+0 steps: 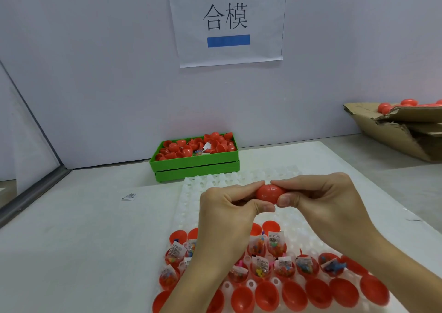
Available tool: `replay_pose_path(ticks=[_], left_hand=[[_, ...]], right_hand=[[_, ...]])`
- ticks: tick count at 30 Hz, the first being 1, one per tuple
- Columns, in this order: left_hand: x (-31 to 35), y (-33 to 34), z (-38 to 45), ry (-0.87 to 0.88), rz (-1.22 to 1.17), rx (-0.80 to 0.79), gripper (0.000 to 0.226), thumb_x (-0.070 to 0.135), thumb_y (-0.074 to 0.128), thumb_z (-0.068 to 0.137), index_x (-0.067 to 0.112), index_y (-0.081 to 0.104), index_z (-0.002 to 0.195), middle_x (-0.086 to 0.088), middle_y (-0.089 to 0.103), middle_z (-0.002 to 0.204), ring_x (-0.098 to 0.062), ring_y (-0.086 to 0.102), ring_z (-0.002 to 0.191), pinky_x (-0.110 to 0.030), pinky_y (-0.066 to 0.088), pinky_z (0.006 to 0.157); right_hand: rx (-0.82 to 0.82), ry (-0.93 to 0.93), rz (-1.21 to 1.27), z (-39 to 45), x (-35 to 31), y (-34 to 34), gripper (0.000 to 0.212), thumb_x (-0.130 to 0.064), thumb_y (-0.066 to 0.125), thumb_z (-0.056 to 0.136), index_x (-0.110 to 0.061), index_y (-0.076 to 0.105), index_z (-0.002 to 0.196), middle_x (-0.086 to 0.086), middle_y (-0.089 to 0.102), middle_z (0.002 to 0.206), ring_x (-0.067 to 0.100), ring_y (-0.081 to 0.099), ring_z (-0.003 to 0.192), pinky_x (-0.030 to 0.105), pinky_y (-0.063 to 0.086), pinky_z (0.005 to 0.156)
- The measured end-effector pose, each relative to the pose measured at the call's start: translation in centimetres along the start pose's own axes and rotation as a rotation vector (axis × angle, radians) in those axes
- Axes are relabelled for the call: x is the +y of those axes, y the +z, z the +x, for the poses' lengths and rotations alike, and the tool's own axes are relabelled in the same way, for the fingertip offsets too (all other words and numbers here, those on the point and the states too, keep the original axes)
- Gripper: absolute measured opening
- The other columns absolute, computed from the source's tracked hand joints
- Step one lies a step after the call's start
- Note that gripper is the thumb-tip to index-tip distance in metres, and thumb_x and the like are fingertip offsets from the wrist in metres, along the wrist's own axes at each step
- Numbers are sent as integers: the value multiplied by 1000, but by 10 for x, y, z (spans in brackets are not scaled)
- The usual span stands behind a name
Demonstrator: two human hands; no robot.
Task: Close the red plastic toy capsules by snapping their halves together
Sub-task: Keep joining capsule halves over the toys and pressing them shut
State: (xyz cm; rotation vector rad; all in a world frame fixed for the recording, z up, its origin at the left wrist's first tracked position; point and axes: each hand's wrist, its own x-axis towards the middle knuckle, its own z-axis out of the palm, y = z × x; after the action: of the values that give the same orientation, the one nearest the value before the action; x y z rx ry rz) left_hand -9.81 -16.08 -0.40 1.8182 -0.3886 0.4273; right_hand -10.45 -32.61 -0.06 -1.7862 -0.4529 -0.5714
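A red capsule (269, 192) is held above the white holder tray (191, 193), its two halves together with a seam showing down the middle. My left hand (227, 214) pinches its left end between fingers and thumb. My right hand (320, 200) pinches its right end the same way. Below my hands, several open red capsule halves (265, 293) sit in the tray; some hold small packets with toys (276, 241), others are empty.
A green crate (195, 163) of loose red halves stands by the back wall. A torn cardboard box (401, 131) with red capsules lies at the far right. A small packet (129, 196) lies on the table to the left.
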Motion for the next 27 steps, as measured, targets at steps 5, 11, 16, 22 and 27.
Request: replay_pose_path(ticks=[5,11,16,22,27], left_hand=[[1,-1,0,17,43,-9,44,7,81,74,48,70,80,38,66,76,13,65,86,-1,46,73],[-4,3,-3,144,192,11,27,3,80,76,27,80,88,28,70,73,1,67,76,-8,51,69],[-7,3,-3,222,269,-10,18,2,78,79,16,81,89,3,77,78,-3,67,78,-12,53,70],[-10,6,-2,236,290,-53,18,-1,73,81,12,81,89,-2,76,78,-7,66,74,-11,51,67],[-7,11,0,281,376,-60,14,-2,66,84,3,78,88,-7,74,75,-11,66,70,-3,44,62]], right_hand=[[18,15,21,0,-1,2,49,14,75,72,-34,77,80,-15,76,77,6,74,76,15,57,75],[28,26,2,-2,1,4,49,16,74,73,-32,77,81,-15,76,77,4,74,76,13,56,74],[3,30,-42,-3,2,6,51,19,71,75,-31,76,81,-15,75,74,3,73,73,11,55,73],[-45,86,-111,-3,4,5,50,21,71,74,-28,77,80,-18,73,68,-2,72,69,5,52,70],[-32,73,-170,-2,6,7,44,20,69,75,-21,76,86,-26,69,66,-6,70,70,4,51,68]])
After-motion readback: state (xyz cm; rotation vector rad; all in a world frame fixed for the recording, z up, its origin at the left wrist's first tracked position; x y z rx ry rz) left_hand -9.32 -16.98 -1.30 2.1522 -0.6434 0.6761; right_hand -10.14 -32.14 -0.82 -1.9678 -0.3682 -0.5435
